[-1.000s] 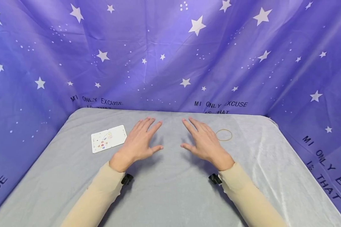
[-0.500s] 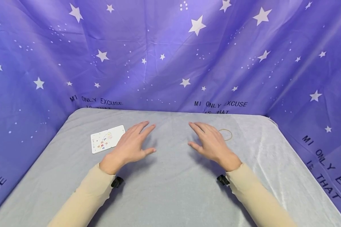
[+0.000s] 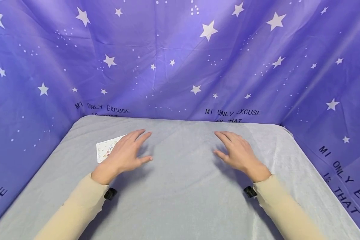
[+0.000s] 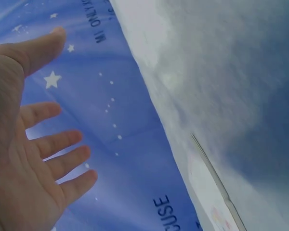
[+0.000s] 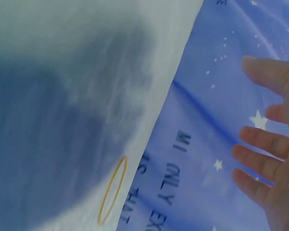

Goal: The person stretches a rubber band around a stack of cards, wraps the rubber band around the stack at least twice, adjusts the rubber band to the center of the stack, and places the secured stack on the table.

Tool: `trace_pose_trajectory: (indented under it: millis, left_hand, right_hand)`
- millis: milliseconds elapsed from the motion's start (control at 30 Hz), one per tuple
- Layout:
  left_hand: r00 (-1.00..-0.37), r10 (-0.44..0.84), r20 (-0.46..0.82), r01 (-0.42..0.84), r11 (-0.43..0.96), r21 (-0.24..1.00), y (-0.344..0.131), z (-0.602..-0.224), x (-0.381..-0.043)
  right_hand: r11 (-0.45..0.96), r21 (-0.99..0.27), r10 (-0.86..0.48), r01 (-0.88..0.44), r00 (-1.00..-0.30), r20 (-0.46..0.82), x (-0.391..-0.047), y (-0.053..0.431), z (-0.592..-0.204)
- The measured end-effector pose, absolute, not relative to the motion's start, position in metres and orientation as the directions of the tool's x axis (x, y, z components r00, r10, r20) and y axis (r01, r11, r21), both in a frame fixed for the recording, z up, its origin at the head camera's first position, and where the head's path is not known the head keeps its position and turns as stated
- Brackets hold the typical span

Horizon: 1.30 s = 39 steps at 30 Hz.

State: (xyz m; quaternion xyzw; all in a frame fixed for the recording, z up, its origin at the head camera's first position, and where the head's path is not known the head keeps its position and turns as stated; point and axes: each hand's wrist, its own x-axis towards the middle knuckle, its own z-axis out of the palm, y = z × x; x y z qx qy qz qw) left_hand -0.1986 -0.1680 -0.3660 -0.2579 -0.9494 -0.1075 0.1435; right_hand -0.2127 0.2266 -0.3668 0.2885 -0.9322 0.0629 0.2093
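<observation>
My left hand hovers over the left part of the table with its fingers spread and holds nothing. Beneath and behind it lies a thin, flat white booklet-like thing printed with small coloured flowers; the hand hides its right part. In the left wrist view the booklet-like thing shows a narrow edge. My right hand, also holding nothing, is held above the right side with fingers extended and thumb apart. A thin yellow rubber band lies on the table in the right wrist view; in the head view the right hand covers it.
A grey velvety cloth covers the table. Purple curtains with white stars and printed words hang along its back and both sides. Each wrist carries a small black camera, such as the right camera.
Both hands have moved apart, the left one leftward over the booklet-like thing and the right one rightward over the rubber band. The two objects have not moved.
</observation>
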Motion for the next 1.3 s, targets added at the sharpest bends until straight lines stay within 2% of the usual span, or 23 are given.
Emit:
trace_pose_trajectory:
  millis: [600, 967, 1300]
  left_hand:
    - [-0.885, 0.390, 0.255, 0.448, 0.861, 0.238, -0.227, -0.366, -0.207]
    - [-0.912, 0.355, 0.205, 0.405, 0.856, 0.322, -0.255, -0.378, -0.217]
    - [-0.923, 0.337, 0.184, 0.383, 0.843, 0.377, -0.277, -0.388, -0.222]
  right_hand:
    - [0.836, 0.020, -0.504, -0.548, -0.754, 0.422, -0.223, 0.267, -0.371]
    - [0.821, -0.091, -0.498, -0.564, -0.784, 0.371, -0.226, 0.278, -0.384]
    - [0.828, -0.130, -0.478, -0.545, -0.809, 0.343, -0.234, 0.287, -0.389]
